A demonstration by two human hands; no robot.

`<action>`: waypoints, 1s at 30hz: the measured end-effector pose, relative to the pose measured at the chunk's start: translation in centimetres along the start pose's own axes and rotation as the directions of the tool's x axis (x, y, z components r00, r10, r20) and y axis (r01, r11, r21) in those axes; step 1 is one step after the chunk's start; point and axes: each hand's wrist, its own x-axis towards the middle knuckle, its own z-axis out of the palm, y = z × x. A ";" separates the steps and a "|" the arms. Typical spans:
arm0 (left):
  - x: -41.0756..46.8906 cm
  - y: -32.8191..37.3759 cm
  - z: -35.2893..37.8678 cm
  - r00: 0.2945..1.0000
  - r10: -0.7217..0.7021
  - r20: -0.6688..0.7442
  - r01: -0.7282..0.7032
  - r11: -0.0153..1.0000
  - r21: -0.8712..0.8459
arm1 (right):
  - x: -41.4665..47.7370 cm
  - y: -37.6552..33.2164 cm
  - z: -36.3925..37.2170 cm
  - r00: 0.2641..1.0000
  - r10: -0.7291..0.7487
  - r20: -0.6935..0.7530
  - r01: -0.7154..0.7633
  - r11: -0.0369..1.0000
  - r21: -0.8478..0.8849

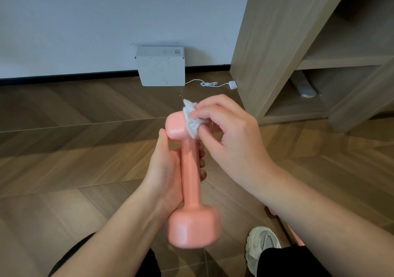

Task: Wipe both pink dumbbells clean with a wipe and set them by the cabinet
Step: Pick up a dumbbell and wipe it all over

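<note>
While left grip [164, 170] wrapped handle of pink dumbbell [189, 166], held upright over floor [85, 148] near cabinet [266, 42], right grip [230, 136] pinched crumpled wipe [191, 123] on top head. Step: wiping. Next probably needed: handle, lower head.

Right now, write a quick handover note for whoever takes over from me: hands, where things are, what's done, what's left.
Left hand grips the smooth pink dumbbell by its handle, above the wooden floor.
Right hand pinches the crumpled white wipe against its far head.
Other pink dumbbell: low beside the right forearm, mostly hidden; wiped or not, cannot tell.
Left: finish wiping, set both by the tall wooden cabinet.
</note>
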 end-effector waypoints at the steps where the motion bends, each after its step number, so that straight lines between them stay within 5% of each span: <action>1: -0.1 -0.1 0.0 1.000 -0.013 0.004 0.013 1.000 -0.007 | 0.0 0.1 0.0 0.999 0.031 -0.010 -0.031 0.999 -0.014; 4: -0.2 -0.2 0.0 0.999 -0.044 0.010 0.045 0.998 -0.048 | 0.1 0.3 -0.2 0.992 0.121 -0.027 -0.122 0.992 -0.031; 11: -0.1 -0.4 0.2 0.996 0.020 0.086 -0.023 0.999 0.032 | 0.0 -0.4 0.5 0.996 -0.088 0.022 0.090 0.993 -0.080; 18: -0.5 0.0 0.2 0.999 -0.021 0.041 0.024 0.998 -0.067 | 0.5 0.8 0.0 0.965 0.262 -0.005 -0.262 0.965 -0.019; 26: -0.4 -0.1 0.3 0.997 -0.024 0.070 0.029 0.997 -0.070 | 0.2 -0.7 -0.1 0.999 -0.040 -0.004 0.040 0.999 -0.001; 30: -0.6 0.2 0.4 0.990 -0.098 0.103 0.115 0.978 -0.173 | 0.3 0.1 -0.6 0.987 0.160 -0.001 -0.160 0.987 -0.032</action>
